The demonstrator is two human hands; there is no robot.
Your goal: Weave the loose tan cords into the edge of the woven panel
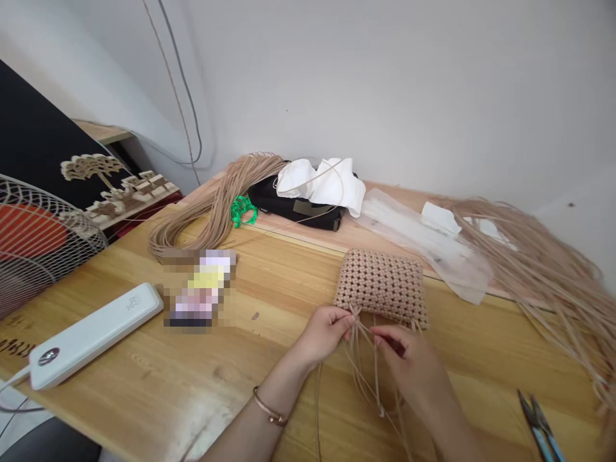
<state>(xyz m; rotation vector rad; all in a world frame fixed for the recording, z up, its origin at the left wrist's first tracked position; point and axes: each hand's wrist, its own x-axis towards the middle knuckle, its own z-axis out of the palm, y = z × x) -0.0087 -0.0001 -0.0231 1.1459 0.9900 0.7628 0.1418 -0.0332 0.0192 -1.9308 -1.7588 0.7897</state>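
A small woven tan pouch (382, 285) lies flat on the wooden table (144, 372), with loose strands (368, 378) trailing from its near edge. My left hand (325, 333) pinches the strands at the pouch's lower left corner. My right hand (409, 362) is closed on strands just below the pouch's near edge. A thin bracelet (269, 410) circles my left wrist.
Bundles of tan cord lie at the back left (216, 205) and along the right side (543, 269). A black bag (293, 205) with white cloth (325, 183), a clear plastic sleeve (423, 247), a white power bank (94, 333), a fan (38, 240) and snips (539, 423) surround the work.
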